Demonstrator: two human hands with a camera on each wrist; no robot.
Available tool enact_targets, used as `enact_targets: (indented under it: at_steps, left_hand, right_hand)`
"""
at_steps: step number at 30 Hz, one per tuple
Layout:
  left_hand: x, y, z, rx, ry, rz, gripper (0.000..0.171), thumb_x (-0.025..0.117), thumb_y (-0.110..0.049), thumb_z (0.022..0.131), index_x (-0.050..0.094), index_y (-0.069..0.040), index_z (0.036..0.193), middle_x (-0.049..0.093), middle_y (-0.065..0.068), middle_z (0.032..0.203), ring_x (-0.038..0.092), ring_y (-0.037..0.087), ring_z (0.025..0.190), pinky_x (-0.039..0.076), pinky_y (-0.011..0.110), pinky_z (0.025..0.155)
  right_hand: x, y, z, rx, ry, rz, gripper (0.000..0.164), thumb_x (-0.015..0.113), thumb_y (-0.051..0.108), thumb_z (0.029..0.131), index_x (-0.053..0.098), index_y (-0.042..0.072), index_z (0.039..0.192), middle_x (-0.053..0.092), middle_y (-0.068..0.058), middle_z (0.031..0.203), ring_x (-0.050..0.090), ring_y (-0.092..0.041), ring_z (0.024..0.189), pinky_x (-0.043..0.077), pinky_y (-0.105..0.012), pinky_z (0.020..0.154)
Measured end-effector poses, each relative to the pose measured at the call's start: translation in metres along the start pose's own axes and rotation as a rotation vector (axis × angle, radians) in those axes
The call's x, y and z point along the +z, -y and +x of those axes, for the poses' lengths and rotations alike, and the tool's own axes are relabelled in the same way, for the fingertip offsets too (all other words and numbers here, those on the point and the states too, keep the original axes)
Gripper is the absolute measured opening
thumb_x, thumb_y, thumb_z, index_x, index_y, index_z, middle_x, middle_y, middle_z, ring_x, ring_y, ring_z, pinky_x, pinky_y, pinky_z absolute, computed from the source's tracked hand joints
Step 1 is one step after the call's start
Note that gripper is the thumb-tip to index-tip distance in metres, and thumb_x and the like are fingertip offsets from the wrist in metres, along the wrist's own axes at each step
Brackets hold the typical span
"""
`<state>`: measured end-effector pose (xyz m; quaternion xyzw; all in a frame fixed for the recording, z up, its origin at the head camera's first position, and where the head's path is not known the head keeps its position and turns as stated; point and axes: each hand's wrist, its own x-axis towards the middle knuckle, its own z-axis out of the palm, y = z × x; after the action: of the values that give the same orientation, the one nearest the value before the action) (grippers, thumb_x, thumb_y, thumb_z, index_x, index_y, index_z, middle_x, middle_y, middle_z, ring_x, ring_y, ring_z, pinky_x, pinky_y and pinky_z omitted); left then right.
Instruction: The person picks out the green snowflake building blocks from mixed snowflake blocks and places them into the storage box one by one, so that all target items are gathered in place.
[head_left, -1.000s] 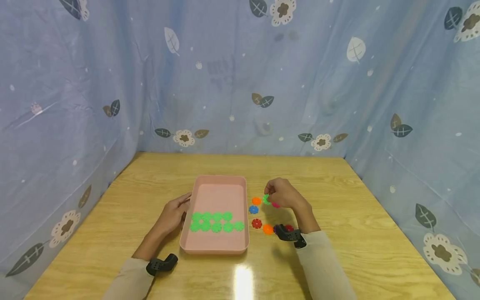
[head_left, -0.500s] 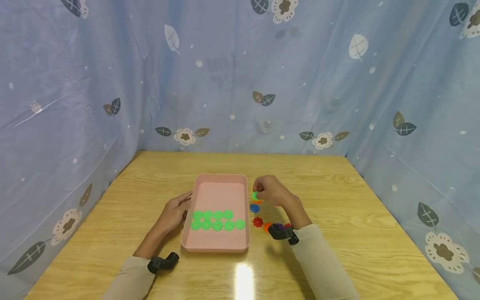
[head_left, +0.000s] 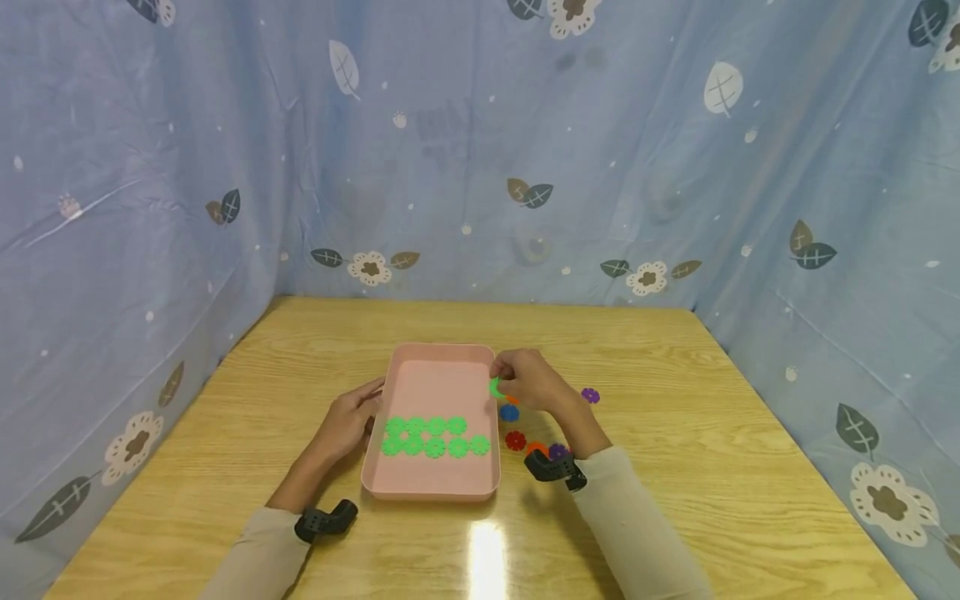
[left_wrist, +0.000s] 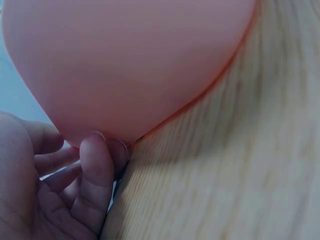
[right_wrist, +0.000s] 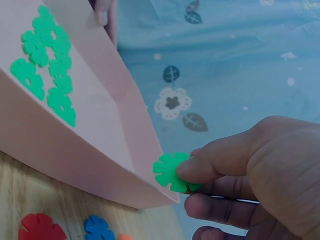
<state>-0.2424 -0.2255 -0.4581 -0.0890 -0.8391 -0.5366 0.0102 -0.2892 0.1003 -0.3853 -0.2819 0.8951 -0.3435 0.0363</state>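
A pink tray (head_left: 431, 496) lies on the wooden table, with green plastic snowflake discs (head_left: 435, 448) in two rows inside it. My left hand (head_left: 348, 425) holds the tray by its left side; in the left wrist view the thumb (left_wrist: 96, 162) lies against the tray's outer wall. Between thumb and fingers my right hand (head_left: 528, 379) pinches another green snowflake disc (right_wrist: 170, 170), right at the tray's right rim. The right wrist view shows the disc overlapping the rim, its far side partly covered by the thumb.
Right of the tray lie loose snowflake discs: a blue one (head_left: 509, 412), a red one (head_left: 515, 440), an orange one (head_left: 536, 448) and purple ones (head_left: 590, 396). The right forearm passes over some. A blue patterned curtain (head_left: 480, 167) surrounds the table.
My right hand has carried the green snowflake disc leftward, from among the loose discs to the tray's right rim. A purple disc behind the wrist has come into view. The left hand stays put.
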Motion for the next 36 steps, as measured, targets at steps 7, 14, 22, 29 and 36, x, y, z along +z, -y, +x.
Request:
enact_targets:
  at_steps: [7, 14, 22, 29, 36]
  left_hand:
    - [0.002, 0.0, 0.0, -0.019, 0.011, -0.045, 0.045, 0.042, -0.025, 0.101, 0.04, -0.01, 0.144, 0.062, 0.02, 0.115, 0.062, 0.024, 0.062, 0.053, 0.036, 0.049]
    - [0.003, 0.003, 0.0, -0.004, -0.012, 0.017, 0.045, 0.041, -0.026, 0.101, 0.04, -0.012, 0.144, 0.058, 0.014, 0.127, 0.064, 0.021, 0.087, 0.054, 0.032, 0.07]
    - [0.003, 0.001, -0.001, -0.009, -0.013, 0.009, 0.044, 0.041, -0.026, 0.101, 0.041, -0.014, 0.144, 0.059, 0.013, 0.126, 0.065, 0.023, 0.085, 0.053, 0.035, 0.07]
    - [0.006, -0.001, -0.001, -0.016, -0.013, -0.026, 0.045, 0.042, -0.027, 0.101, 0.042, -0.012, 0.143, 0.06, 0.012, 0.124, 0.064, 0.022, 0.073, 0.054, 0.034, 0.057]
    - [0.005, 0.0, -0.003, 0.005, -0.072, 0.043, 0.042, 0.044, -0.027, 0.099, 0.05, -0.009, 0.137, 0.061, 0.01, 0.123, 0.061, 0.022, 0.1, 0.05, 0.038, 0.083]
  right_hand:
    - [0.008, -0.002, 0.0, -0.011, 0.032, 0.092, 0.008, 0.062, 0.001, 0.087, 0.064, 0.007, 0.091, 0.061, -0.001, 0.08, 0.056, -0.016, 0.07, 0.05, -0.028, 0.063]
    - [0.023, -0.007, 0.002, -0.015, 0.079, 0.06, 0.007, 0.065, 0.004, 0.086, 0.066, 0.01, 0.088, 0.062, 0.002, 0.08, 0.058, -0.013, 0.074, 0.05, -0.027, 0.063]
    - [0.037, -0.004, 0.001, 0.0, 0.052, -0.061, 0.008, 0.066, 0.002, 0.083, 0.067, 0.011, 0.083, 0.061, 0.002, 0.078, 0.056, -0.013, 0.074, 0.05, -0.027, 0.065]
    - [0.041, -0.001, -0.001, 0.031, 0.075, -0.188, 0.006, 0.069, 0.011, 0.084, 0.068, 0.016, 0.08, 0.06, 0.006, 0.074, 0.054, -0.013, 0.066, 0.048, -0.028, 0.06]
    - [0.045, 0.003, -0.001, 0.016, 0.111, -0.26, 0.006, 0.071, 0.014, 0.084, 0.069, 0.017, 0.079, 0.058, 0.009, 0.075, 0.054, -0.011, 0.07, 0.047, -0.027, 0.062]
